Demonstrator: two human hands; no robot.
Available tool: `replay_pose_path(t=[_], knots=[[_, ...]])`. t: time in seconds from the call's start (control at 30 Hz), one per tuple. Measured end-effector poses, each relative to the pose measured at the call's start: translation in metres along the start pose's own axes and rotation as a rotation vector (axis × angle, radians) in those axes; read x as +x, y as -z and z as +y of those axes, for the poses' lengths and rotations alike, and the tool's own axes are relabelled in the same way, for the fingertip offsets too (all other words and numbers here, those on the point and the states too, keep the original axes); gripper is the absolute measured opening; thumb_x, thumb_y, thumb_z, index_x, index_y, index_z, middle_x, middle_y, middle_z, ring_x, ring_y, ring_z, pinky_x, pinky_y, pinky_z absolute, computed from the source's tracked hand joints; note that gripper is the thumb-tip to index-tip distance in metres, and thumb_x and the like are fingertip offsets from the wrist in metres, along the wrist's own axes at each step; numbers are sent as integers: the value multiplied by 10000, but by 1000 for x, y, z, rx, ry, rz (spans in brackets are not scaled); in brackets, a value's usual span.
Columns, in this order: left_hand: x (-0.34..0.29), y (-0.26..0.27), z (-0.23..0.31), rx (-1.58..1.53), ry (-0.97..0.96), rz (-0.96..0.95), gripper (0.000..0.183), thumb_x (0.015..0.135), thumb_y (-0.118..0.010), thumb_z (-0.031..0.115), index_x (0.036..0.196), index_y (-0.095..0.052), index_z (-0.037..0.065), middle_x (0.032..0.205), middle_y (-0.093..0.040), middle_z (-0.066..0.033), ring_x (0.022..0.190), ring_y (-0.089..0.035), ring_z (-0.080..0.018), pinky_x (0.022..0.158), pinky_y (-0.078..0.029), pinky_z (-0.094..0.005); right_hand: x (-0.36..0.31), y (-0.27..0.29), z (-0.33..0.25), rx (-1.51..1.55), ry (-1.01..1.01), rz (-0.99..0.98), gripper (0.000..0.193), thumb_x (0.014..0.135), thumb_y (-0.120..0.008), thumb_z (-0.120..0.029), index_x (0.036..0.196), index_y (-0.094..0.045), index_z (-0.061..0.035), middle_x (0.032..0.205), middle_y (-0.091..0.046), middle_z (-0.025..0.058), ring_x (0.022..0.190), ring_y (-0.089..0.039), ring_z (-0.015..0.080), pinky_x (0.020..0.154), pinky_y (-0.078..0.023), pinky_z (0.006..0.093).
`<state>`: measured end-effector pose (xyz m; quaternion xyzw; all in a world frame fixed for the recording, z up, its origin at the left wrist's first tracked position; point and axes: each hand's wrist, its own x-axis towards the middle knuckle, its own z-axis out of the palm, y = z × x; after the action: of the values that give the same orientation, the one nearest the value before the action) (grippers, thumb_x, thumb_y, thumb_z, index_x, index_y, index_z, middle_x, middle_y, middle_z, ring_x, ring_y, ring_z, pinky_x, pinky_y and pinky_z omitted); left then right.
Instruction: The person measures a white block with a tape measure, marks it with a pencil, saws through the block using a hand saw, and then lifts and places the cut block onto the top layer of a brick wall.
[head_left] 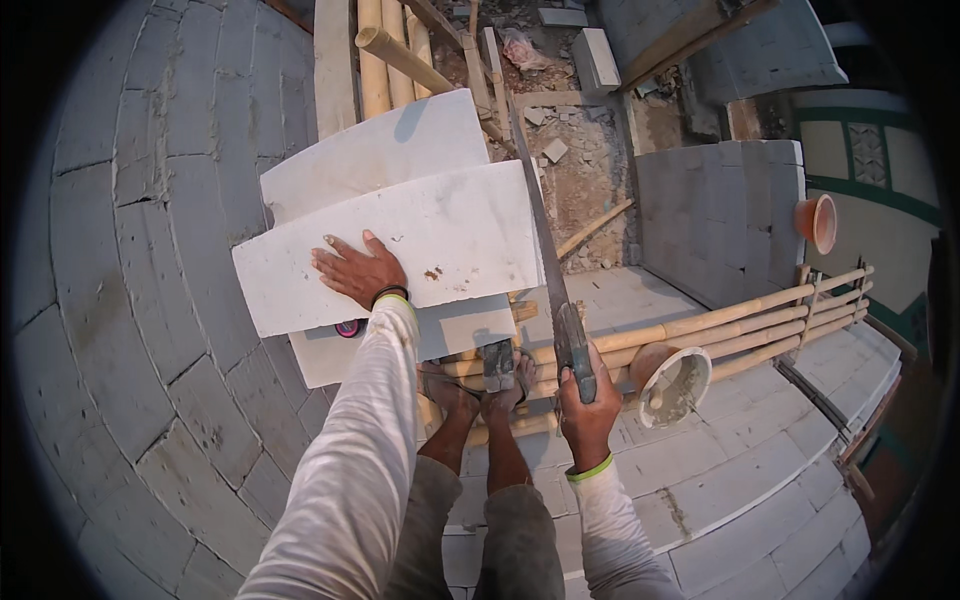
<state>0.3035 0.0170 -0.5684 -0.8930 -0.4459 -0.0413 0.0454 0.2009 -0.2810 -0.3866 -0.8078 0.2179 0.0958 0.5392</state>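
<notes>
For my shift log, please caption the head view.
Left hand spread on a white block, right hand gripping a handsaw beside the block's right end.

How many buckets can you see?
2. One bucket, with grey mix inside, is beside the bamboo poles, right of the right hand holding the saw. The other bucket is farther up, by the grey block wall. More may be hidden.

No lettering or numbers can be read
</notes>
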Motion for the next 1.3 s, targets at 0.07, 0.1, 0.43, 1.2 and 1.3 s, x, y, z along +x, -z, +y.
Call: replay_pose_path(t=[0.07,0.1,0.43,1.2,1.3], knots=[[3,3,-2,-19,-34,48,695,1012,-364,495,1523,-269,34,1585,-188,-255,1495,-126,-370,1215,-78,-487,4,0,-2,-28,159,18,453,882,-627,-22,1325,-560,43,842,-636,37,646,-545,84,592,-476,244],[1,5,0,-20,-32,42,695,1012,-364,495,1523,-269,34,1585,-188,-255,1495,-126,-370,1215,-78,-487,10,0,-5,-45,214,26,450,883,-626,-22,1324,-562,39,827,-627,29,636,-536,81,578,-472,243],[-4,0,4,-24,-44,8,712,1010,-356,508,1538,-239,44,1601,-153,-245,1504,-98,-357,1220,-61,-477,81,-21,-32,209,-139,48,439,859,-633,4,1294,-592,39,853,-672,69,653,-570,85,595,-493,261],[4,12,0,-5,-56,0,716,1008,-363,499,1532,-238,27,1589,-167,-261,1499,-113,-368,1216,-81,-488,118,-39,-53,124,-59,-55,422,877,-612,-45,1293,-595,25,753,-624,50,526,-510,71,446,-423,244],[-8,4,22,-58,-56,-5,718,1006,-369,499,1531,-241,25,1589,-168,-263,1499,-112,-369,1216,-81,-489,179,-48,-85,-61,-17,-68,428,853,-611,-63,1271,-606,30,848,-673,128,662,-608,142,610,-478,294]])
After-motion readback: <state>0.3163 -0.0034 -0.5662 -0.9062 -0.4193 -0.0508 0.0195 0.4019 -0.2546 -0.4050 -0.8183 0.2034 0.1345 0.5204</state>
